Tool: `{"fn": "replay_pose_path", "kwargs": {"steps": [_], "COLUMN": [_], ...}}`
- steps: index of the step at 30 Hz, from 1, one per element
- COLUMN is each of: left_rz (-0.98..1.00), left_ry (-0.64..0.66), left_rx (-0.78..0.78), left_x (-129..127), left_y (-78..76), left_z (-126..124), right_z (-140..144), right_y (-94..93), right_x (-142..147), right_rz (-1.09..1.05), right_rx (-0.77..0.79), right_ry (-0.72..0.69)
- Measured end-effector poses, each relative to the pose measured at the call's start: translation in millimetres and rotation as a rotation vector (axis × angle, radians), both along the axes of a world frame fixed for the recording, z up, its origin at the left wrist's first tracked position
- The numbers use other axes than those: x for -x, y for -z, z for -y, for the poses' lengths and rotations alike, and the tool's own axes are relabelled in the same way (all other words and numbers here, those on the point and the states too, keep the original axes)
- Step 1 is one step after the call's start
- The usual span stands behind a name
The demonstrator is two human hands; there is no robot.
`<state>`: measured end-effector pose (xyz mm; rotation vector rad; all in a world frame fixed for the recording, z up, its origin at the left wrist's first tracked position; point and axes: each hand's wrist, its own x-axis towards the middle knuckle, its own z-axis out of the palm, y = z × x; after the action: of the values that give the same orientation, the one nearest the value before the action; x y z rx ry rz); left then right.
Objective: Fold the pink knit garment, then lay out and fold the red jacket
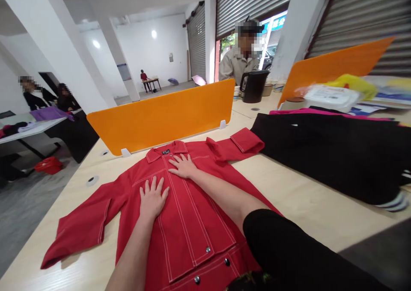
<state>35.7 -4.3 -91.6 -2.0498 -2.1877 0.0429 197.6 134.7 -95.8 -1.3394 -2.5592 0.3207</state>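
A red jacket (189, 222) with white stitching and metal buttons lies spread flat, front up, on a light wooden table (308, 197). Its collar points away from me and both sleeves stretch out sideways. My left hand (152, 197) rests flat on the jacket's chest, fingers apart. My right hand (183, 166) lies flat just below the collar, palm down. Neither hand grips the cloth.
A black garment (337, 149) lies to the right, with a pink one behind it. Orange dividers (160, 115) stand at the table's far edge. A black kettle (253, 85) and a person stand beyond; two people sit at a table far left.
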Motion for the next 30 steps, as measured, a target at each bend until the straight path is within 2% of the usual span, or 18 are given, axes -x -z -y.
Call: {"fn": "replay_pose_path", "kwargs": {"steps": [5,8,10,14,17,19,22,25,28,30], "left_rz": [-0.025,-0.032,-0.041,-0.065,-0.096,-0.103,-0.097,-0.101,-0.096,-0.093], "left_ry": [0.014,0.017,0.022,0.029,0.026,0.019,0.031,0.043,0.037,0.028], "left_rx": [-0.004,0.004,0.003,-0.001,0.024,0.031,0.028,0.041,0.064,0.065], "left_x": [-0.2,1.4,2.6,3.8,4.6,5.6,7.3,7.6,6.1,5.4], "left_y": [-1.8,-0.6,0.2,0.3,-0.6,-1.0,-1.5,-2.6,-3.8,-3.6], "left_z": [1.9,1.6,0.8,0.0,-0.2,-0.4,-0.8,-0.3,0.8,1.2], "right_z": [4.5,12.3,20.7,37.2,43.2,43.7,39.2,29.6,18.2,10.3], "right_y": [-14.5,-21.0,-19.4,-4.4,1.7,-3.6,-25.0,-47.5,-53.6,-49.7], "right_x": [-3.4,-20.3,-41.9,-88.5,-106.5,-114.1,-137.4,-183.6,-238.3,-269.4], "right_rz": [0.052,0.087,0.069,0.004,-0.035,-0.105,-0.225,-0.222,-0.203,-0.228], "right_rx": [0.042,0.076,0.019,-0.051,-0.039,-0.113,-0.306,-0.407,-0.293,-0.197], "right_ry": [-0.020,-0.081,-0.059,0.084,0.066,0.069,0.225,0.473,0.647,0.680]}}
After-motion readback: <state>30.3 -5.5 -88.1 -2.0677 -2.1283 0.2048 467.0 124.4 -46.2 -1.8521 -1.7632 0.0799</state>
